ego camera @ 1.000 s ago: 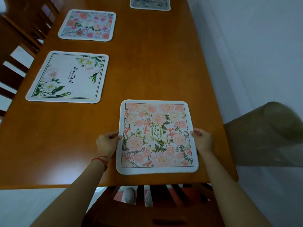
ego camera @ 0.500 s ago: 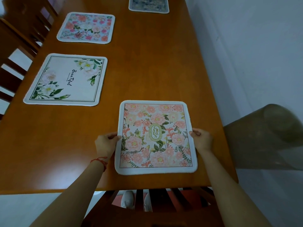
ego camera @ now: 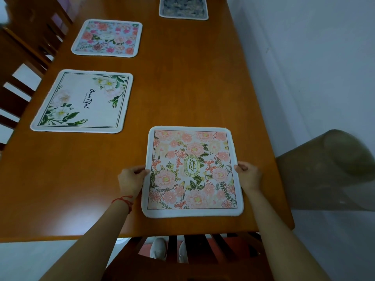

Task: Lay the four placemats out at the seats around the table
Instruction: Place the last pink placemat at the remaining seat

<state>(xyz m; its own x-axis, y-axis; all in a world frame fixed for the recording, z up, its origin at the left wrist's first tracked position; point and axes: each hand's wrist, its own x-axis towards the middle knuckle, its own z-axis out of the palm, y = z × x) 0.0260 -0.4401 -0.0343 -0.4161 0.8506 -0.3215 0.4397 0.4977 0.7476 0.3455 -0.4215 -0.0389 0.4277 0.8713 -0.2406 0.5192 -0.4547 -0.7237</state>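
All four placemats lie flat on the worktop [ego camera: 182, 94], so the task looks all but done: taking the pink "Garden" placemat [ego camera: 192, 171] as the landmark, the white "Beautiful" placemat [ego camera: 83, 101] sits up and to its left, the blue-ground floral placemat [ego camera: 107, 38] farther up the same side, and the dark blue placemat [ego camera: 183, 8] straight beyond it at the far end. The left hand [ego camera: 130, 179] and right hand [ego camera: 248, 175] each pinch a side edge of the "Garden" placemat, which lies near the worktop's near edge above a chair [ego camera: 182, 260]. What seems left is a final squaring and letting go.
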